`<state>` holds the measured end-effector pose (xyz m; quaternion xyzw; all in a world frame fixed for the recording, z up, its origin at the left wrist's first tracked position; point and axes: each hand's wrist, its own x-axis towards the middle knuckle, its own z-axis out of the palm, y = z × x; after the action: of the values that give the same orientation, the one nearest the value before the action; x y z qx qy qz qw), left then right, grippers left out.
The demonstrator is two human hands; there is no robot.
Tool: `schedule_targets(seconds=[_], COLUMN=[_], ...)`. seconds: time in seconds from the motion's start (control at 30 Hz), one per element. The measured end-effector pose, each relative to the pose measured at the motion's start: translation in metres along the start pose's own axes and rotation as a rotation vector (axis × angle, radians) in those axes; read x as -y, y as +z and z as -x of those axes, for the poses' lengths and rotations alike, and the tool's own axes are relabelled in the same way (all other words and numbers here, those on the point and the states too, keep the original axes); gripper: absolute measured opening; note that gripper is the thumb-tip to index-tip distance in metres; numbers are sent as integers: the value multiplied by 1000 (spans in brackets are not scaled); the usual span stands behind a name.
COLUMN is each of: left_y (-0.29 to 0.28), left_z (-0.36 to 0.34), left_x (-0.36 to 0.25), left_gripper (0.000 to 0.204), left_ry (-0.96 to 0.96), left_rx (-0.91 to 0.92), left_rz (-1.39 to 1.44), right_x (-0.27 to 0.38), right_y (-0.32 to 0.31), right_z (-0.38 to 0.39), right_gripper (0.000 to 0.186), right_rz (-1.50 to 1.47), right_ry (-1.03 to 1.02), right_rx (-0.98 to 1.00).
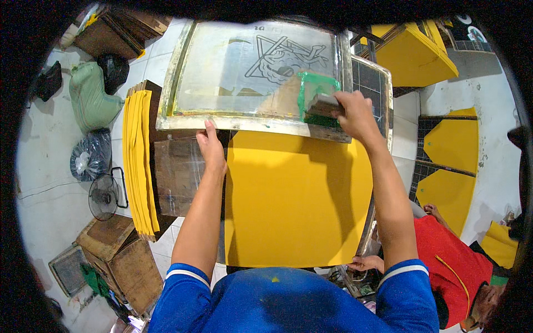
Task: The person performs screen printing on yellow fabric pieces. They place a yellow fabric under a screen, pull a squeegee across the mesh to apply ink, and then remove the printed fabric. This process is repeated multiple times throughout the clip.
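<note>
A framed printing screen [255,122] with a dark line drawing lies across the far side of the work surface. My left hand [211,149] grips its near edge, one digit showing against the rim and the other fingers hidden. In my right hand [355,115] is a squeegee [323,105], held down on the screen's right part. Green ink [302,91] rings the squeegee on the mesh. Between my forearms a yellow fabric piece [294,200] is spread flat, its far edge close to the frame.
A stack of yellow fabric [139,161] hangs at the left, near a fan [104,195] and a cardboard box [122,261]. On the right, more yellow pieces [452,139] lie on dark boards. A person in red [449,261] is close by, one hand [366,263] at the fabric's near right corner.
</note>
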<state>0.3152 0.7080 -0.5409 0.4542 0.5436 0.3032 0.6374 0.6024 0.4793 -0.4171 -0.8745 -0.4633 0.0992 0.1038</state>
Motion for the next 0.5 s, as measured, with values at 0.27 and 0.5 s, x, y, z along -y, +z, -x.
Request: schedule_targets(seconds=[0.27,0.5], left_y=[2,0], left_z=[-2,-9], left_x=[3,11], left_gripper=[50,39], left_ry=[55,107], left_rx=[-31,-16], left_rz=[40,117], right_x=[-28,-21], right_y=[5,30], right_z=[-91,-66], right_gripper=[41,33], right_rz=[129,128], right_ry=[40,-24], right_rx=[111,-157])
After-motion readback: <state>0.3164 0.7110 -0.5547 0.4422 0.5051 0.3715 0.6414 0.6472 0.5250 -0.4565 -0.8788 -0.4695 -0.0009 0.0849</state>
